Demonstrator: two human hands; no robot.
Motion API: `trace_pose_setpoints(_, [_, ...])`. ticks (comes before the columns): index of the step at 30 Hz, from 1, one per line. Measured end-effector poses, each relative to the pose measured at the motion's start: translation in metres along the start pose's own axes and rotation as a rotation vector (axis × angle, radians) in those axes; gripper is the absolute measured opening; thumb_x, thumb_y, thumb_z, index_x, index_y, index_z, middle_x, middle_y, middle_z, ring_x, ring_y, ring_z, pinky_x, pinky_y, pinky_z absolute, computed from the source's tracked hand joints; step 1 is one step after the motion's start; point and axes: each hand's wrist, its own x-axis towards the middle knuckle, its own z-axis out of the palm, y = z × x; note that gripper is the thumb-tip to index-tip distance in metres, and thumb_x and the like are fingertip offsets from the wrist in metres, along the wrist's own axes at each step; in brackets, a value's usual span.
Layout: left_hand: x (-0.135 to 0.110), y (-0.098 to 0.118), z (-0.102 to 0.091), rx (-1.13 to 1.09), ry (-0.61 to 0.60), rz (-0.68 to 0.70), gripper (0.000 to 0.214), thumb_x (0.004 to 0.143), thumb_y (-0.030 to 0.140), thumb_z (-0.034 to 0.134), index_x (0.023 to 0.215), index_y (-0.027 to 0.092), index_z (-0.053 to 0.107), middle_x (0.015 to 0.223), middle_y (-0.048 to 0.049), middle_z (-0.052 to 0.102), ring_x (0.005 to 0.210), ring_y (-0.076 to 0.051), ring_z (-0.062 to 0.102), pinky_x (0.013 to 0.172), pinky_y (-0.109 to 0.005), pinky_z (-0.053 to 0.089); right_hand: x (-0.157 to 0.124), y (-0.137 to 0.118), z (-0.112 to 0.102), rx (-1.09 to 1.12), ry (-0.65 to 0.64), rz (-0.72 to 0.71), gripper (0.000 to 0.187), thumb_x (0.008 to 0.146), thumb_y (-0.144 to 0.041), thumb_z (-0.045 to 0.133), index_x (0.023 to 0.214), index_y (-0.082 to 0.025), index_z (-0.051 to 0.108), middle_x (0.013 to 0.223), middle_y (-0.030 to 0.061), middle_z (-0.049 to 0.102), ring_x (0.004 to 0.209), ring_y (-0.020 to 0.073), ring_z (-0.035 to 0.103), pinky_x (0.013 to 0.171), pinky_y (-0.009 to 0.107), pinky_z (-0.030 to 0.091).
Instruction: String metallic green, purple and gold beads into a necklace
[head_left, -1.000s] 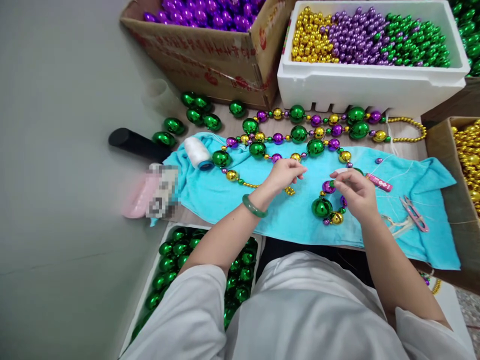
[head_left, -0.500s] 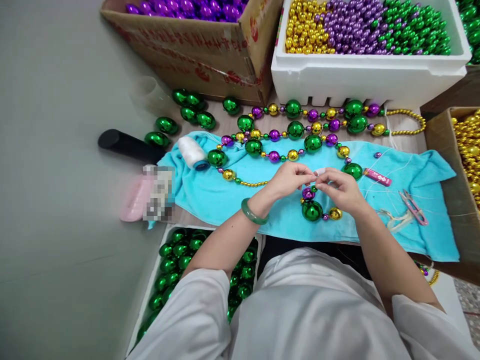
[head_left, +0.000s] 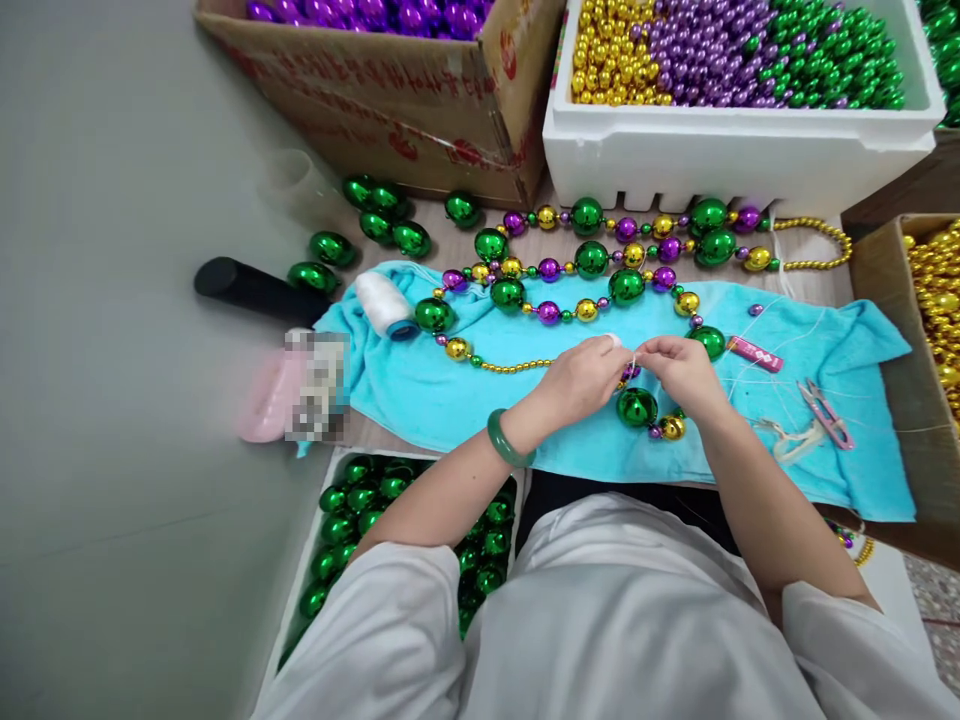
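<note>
My left hand (head_left: pixel 581 378) and my right hand (head_left: pixel 679 368) meet over a turquoise towel (head_left: pixel 465 390), fingertips pinched together on the thin white thread of a bead string. A large green bead (head_left: pixel 637 406), a gold bead (head_left: pixel 672 427) and small purple ones hang from that thread just below my fingers. The string's gold section (head_left: pixel 510 366) trails left from my left hand. A green bangle (head_left: pixel 507 440) sits on my left wrist. Finished bead strands (head_left: pixel 592 258) in green, purple and gold lie beyond my hands.
A white foam box (head_left: pixel 739 150) holds gold, purple and green beads; a cardboard box (head_left: pixel 397 95) holds purple ones. A tray of green beads (head_left: pixel 360 520) sits by my left elbow. A thread spool (head_left: pixel 384 305), snips (head_left: pixel 825 412), a red lighter (head_left: pixel 754 353) and a black tube (head_left: pixel 251 288) lie around.
My hands came together from apart and now pinch the thread at one spot. The large green bead shifted right and slightly down under my right hand.
</note>
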Motion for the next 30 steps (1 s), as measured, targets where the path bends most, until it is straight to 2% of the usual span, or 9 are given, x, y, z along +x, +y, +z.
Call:
trace_pose_setpoints(2, [-0.003, -0.002, 0.004, 0.026, 0.031, 0.047, 0.028, 0.095, 0.018, 0.041, 0.105, 0.017, 0.067, 0.095, -0.0092, 0.063, 0.089, -0.019, 0.055, 0.079, -0.032, 0.046, 0.0, -0.003, -0.003, -0.057, -0.05, 0.013, 0.022, 0.06, -0.038, 0.067, 0.062, -0.016, 0.066, 0.053, -0.0016, 0.052, 0.05, 0.0097, 0.039, 0.049, 0.026, 0.03])
trace_pose_setpoints(5, [0.0, -0.008, 0.009, -0.185, 0.078, 0.008, 0.027, 0.092, 0.016, 0.046, 0.108, 0.021, 0.068, 0.095, -0.0071, 0.064, 0.09, -0.017, 0.056, 0.082, -0.032, 0.047, -0.001, -0.007, -0.007, -0.102, -0.087, 0.029, 0.022, 0.06, -0.038, 0.069, 0.06, -0.016, 0.067, 0.053, -0.0008, 0.053, 0.052, 0.0102, 0.04, 0.051, 0.027, 0.031])
trace_pose_setpoints(9, [0.009, -0.014, 0.006, -0.687, 0.006, -0.302, 0.03, 0.088, 0.021, 0.058, 0.116, 0.017, 0.066, 0.081, -0.0024, 0.064, 0.066, -0.009, 0.055, 0.062, -0.023, 0.046, -0.002, -0.01, -0.007, -0.083, -0.069, 0.077, 0.021, 0.06, -0.037, 0.07, 0.063, -0.016, 0.068, 0.045, -0.0041, 0.043, 0.046, 0.0088, 0.033, 0.047, 0.026, 0.027])
trace_pose_setpoints(13, [0.013, -0.014, 0.001, -0.982, -0.124, -0.634, 0.025, 0.093, 0.026, 0.051, 0.107, 0.014, 0.067, 0.074, -0.0002, 0.061, 0.046, -0.005, 0.054, 0.042, -0.018, 0.034, -0.003, -0.009, -0.005, -0.046, 0.002, 0.079, 0.023, 0.062, -0.039, 0.069, 0.064, -0.017, 0.065, 0.045, -0.0055, 0.04, 0.043, 0.0083, 0.031, 0.045, 0.026, 0.024])
trace_pose_setpoints(16, [0.012, -0.013, 0.002, -1.039, -0.127, -0.709, 0.025, 0.094, 0.031, 0.052, 0.112, 0.017, 0.061, 0.07, 0.0018, 0.06, 0.044, -0.007, 0.057, 0.039, -0.017, 0.032, -0.004, -0.007, -0.002, -0.037, 0.072, 0.059, 0.025, 0.064, -0.041, 0.068, 0.066, -0.017, 0.063, 0.048, -0.0047, 0.044, 0.045, 0.0091, 0.034, 0.046, 0.026, 0.027])
trace_pose_setpoints(21, [0.013, -0.019, 0.007, -0.984, -0.143, -0.785, 0.028, 0.098, 0.033, 0.041, 0.095, 0.014, 0.06, 0.058, 0.002, 0.056, 0.039, -0.008, 0.053, 0.037, -0.018, 0.027, -0.007, -0.006, 0.003, -0.021, 0.052, -0.042, 0.027, 0.066, -0.044, 0.065, 0.07, -0.017, 0.063, 0.052, -0.0037, 0.045, 0.049, 0.0103, 0.036, 0.049, 0.026, 0.028])
trace_pose_setpoints(24, [0.011, -0.024, 0.002, -0.884, -0.16, -0.659, 0.026, 0.096, 0.034, 0.045, 0.1, 0.015, 0.061, 0.059, 0.0034, 0.054, 0.042, -0.007, 0.05, 0.041, -0.019, 0.031, -0.007, -0.004, 0.003, -0.14, 0.077, -0.076, 0.026, 0.068, -0.043, 0.061, 0.07, -0.017, 0.064, 0.053, -0.0028, 0.046, 0.052, 0.0115, 0.038, 0.052, 0.027, 0.029])
trace_pose_setpoints(27, [0.005, -0.024, -0.007, -0.54, -0.131, -0.268, 0.024, 0.087, 0.033, 0.062, 0.106, 0.017, 0.065, 0.072, 0.0006, 0.062, 0.063, -0.011, 0.058, 0.059, -0.022, 0.043, -0.005, -0.003, 0.001, -0.287, 0.05, -0.03, 0.024, 0.068, -0.039, 0.06, 0.069, -0.016, 0.066, 0.055, -0.001, 0.051, 0.055, 0.0129, 0.042, 0.056, 0.028, 0.031])
trace_pose_setpoints(30, [-0.003, -0.024, -0.01, -0.102, 0.003, 0.051, 0.019, 0.089, 0.024, 0.057, 0.106, 0.017, 0.064, 0.091, -0.0046, 0.066, 0.083, -0.015, 0.06, 0.071, -0.026, 0.046, -0.004, -0.006, -0.002, -0.314, -0.054, 0.036, 0.023, 0.067, -0.036, 0.061, 0.069, -0.015, 0.069, 0.057, 0.0008, 0.056, 0.056, 0.0137, 0.045, 0.058, 0.03, 0.033])
